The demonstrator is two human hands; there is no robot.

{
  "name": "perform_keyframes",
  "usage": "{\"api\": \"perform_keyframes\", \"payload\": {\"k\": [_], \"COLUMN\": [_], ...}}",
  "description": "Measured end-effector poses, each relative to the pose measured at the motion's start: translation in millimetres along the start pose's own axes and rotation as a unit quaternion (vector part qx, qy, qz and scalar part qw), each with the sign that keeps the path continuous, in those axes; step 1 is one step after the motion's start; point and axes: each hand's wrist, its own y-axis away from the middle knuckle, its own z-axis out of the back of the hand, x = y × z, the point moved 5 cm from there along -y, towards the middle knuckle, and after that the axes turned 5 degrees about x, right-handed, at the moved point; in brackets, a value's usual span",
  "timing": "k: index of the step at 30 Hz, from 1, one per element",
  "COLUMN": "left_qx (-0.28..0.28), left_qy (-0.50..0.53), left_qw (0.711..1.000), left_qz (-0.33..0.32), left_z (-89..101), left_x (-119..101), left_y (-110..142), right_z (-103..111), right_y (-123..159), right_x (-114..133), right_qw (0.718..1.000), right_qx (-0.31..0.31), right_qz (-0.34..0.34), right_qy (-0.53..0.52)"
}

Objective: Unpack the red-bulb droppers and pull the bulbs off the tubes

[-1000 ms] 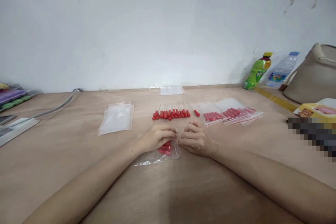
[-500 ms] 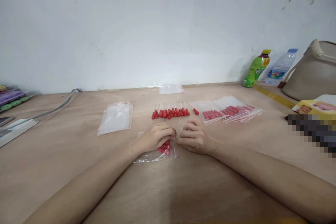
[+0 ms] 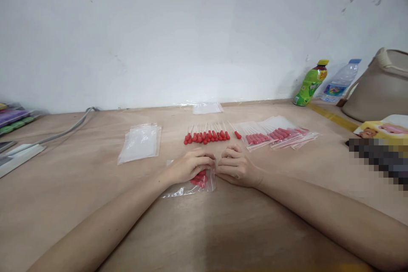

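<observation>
- Left of the row of red-headed sticks (image 3: 207, 137): a flat stack of translucent bags (image 3: 139, 144), rectangular, thin and glossy.
- On the near side of the row: the left hand (image 3: 191, 166), fingers bent and closed on a clear bag (image 3: 185, 189) whose crinkled film catches the light.
- Inside that bag, also on the row's near side: red heads (image 3: 199, 180), smooth and rounded, partly covered by the fingers.
- The bag's long axis seems to run sideways, its ribbed strip (image 3: 211, 182) at the right end, beside the right hand (image 3: 236, 168); the left lies over the body.
- That right hand, near side of the row, has its fingers curled together; whether they pinch film, I cannot tell.
- Right of the row: a slanting single stick (image 3: 238, 135), then overlapping filled bags (image 3: 277, 133) with red-lined edges.
</observation>
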Motion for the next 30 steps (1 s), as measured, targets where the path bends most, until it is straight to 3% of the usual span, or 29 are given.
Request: {"api": "perform_keyframes", "payload": {"k": [11,17,22,30], "left_qx": [-0.013,-0.014,-0.016,-0.026], "left_qy": [-0.04,-0.02,-0.031,-0.066], "left_qw": [0.999,0.999,0.999,0.997], "left_qz": [0.022,0.027,0.041,-0.012], "left_z": [1.3,-1.1,-1.3,2.7], "left_x": [-1.9,0.5,-0.3,-1.7], "left_y": [-0.6,-0.5,-0.7,-3.1], "right_z": [-4.7,-1.6,-6.4,0.0], "right_y": [-1.4,-5.5,-4.1,-6.6], "right_x": [-2.9,-4.2,-5.5,0.2], "right_qw": [0.999,0.998,0.998,0.999], "right_qx": [0.043,0.024,0.047,0.015], "right_qz": [-0.025,-0.055,-0.051,-0.018], "right_qy": [-0.005,0.017,0.008,0.036]}}
